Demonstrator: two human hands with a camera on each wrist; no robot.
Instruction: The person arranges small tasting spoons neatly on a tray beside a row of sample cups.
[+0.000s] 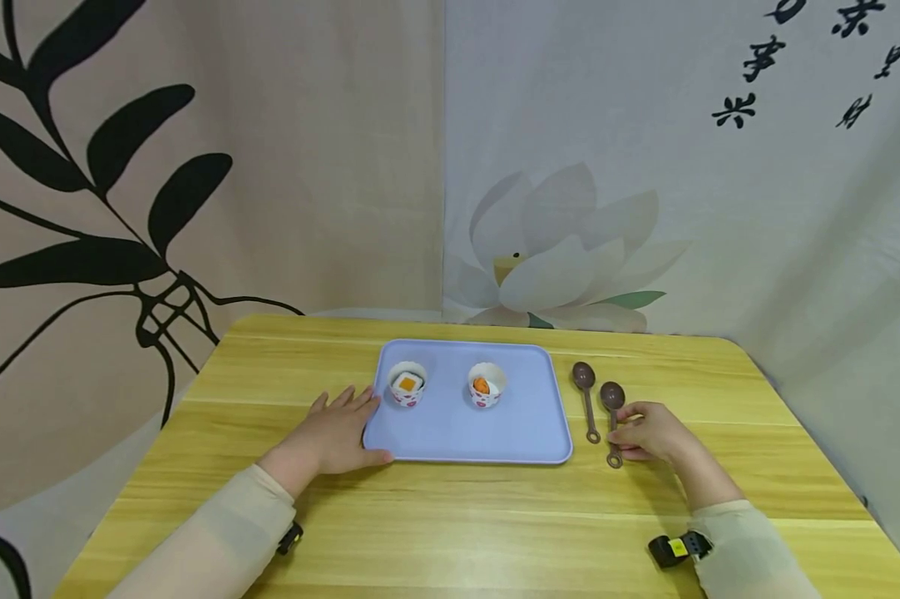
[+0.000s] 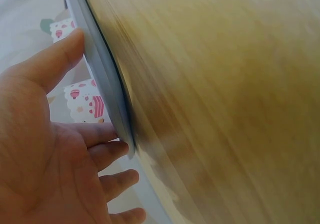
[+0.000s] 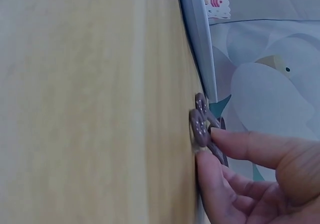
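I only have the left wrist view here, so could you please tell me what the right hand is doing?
Observer: The right hand is pinching the handle of a brown spoon.
Operator: Thank you; is there another utensil close by?
Observer: Yes, a second spoon lies between that one and the tray.
Operator: And what, please, is inside the cup nearer the left hand?
Observer: The head view shows a white piece with an orange square on top.

black brush characters, on white cloth backdrop, wording not legible
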